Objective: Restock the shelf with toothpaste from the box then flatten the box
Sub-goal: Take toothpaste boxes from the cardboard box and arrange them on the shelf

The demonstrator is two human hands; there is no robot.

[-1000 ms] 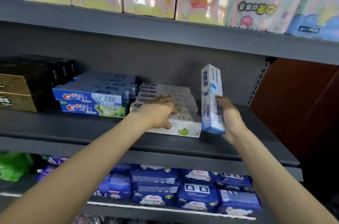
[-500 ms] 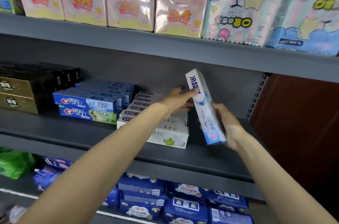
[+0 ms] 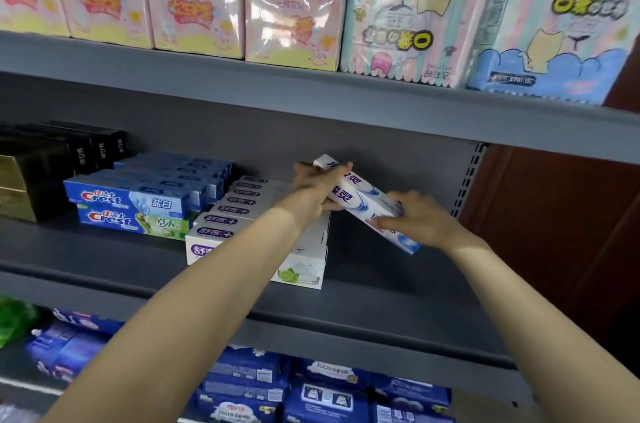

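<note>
A white and blue toothpaste carton (image 3: pixel 365 198) hangs tilted above the right part of the grey middle shelf (image 3: pixel 381 287), its far end up and to the left. My left hand (image 3: pixel 317 185) grips that far end, fingers curled over it. My right hand (image 3: pixel 414 218) holds the near lower end. Just left of the carton lies a stack of white toothpaste cartons (image 3: pixel 242 214) with purple labels. The supply box is out of view.
Blue Crest cartons (image 3: pixel 138 204) and black and gold boxes (image 3: pixel 45 166) fill the shelf's left side. Pink and blue tissue packs (image 3: pixel 294 20) sit on the shelf above. Blue packs (image 3: pixel 311 388) lie on the shelf below. A brown panel (image 3: pixel 561 232) bounds the right.
The carton has tipped from upright to slanting, its top leaning left. My left hand left the white stack and took hold of the carton's far end. The camera moved closer.
</note>
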